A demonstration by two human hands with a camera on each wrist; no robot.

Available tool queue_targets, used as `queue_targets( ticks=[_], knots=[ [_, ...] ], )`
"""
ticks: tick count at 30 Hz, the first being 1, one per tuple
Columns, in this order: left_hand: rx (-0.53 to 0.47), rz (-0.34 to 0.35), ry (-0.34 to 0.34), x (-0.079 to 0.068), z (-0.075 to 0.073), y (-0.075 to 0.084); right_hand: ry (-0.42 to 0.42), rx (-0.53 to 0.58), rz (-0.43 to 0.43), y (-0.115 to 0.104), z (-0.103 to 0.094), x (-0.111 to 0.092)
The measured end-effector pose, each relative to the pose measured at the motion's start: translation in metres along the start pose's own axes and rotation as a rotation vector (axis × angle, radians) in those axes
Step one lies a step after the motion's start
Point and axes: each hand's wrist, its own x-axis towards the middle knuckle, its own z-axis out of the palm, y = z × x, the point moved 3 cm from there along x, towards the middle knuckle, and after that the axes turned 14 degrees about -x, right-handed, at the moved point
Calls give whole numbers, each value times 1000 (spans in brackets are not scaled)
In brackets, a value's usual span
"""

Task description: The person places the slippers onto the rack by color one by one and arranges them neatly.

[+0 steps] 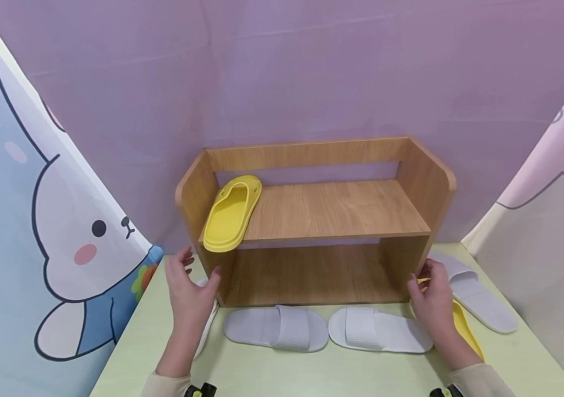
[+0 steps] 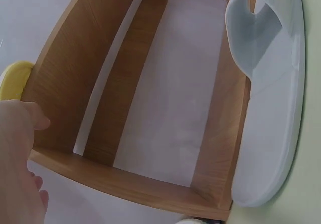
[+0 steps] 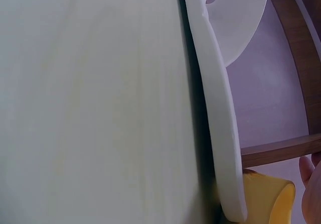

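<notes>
A small wooden two-tier shoe rack [image 1: 331,207] stands against the backdrop, with a yellow slipper [image 1: 229,215] at the left of its upper shelf. My left hand [image 1: 189,289] is beside the rack's left panel, fingers spread and loosely bent, holding nothing. In the left wrist view its thumb [image 2: 37,116] overlaps the wooden side. My right hand [image 1: 433,292] is at the lower front edge of the right panel, fingers loosely bent, over another yellow slipper [image 1: 467,331] that it partly hides. A grey slipper [image 1: 254,326] and a white slipper [image 1: 401,332] lie sideways before the rack.
Right of the rack, a pale grey slipper [image 1: 485,303] lies on the light green table [image 1: 286,380]. A white shoe [image 1: 206,331] sits at the left, mostly behind my left hand. Purple cloth [image 1: 311,71] hangs behind, and printed cloth [image 1: 73,220] closes off the left side.
</notes>
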Motion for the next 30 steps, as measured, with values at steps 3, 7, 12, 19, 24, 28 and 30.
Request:
queue_targets(
  ticks=[3,7,12,19,24,28,30],
  knots=[
    [-28,-32,-8,-2,-1,-8,-4,1,8,-1,-1,-1],
    [-62,-42,-3,-2,-3,-19,-5,5,9,-2,-1,-2],
    [-90,-48,-15,-1,-5,-32,-8,9,7,-1,-1,-1],
    [-134,-71,-32,0,-4,-47,-33,5,18,-4,-3,-1],
    [-141,-105,-54,-1,-2,-57,-27,0,19,-6,-4,-1],
    [-127,-129,-70,-2,0,-61,-26,-1,13,-6,-4,-1],
    [-122,-138,-76,-3,1,-62,-27,0,9,-5,-4,-1]
  ],
)
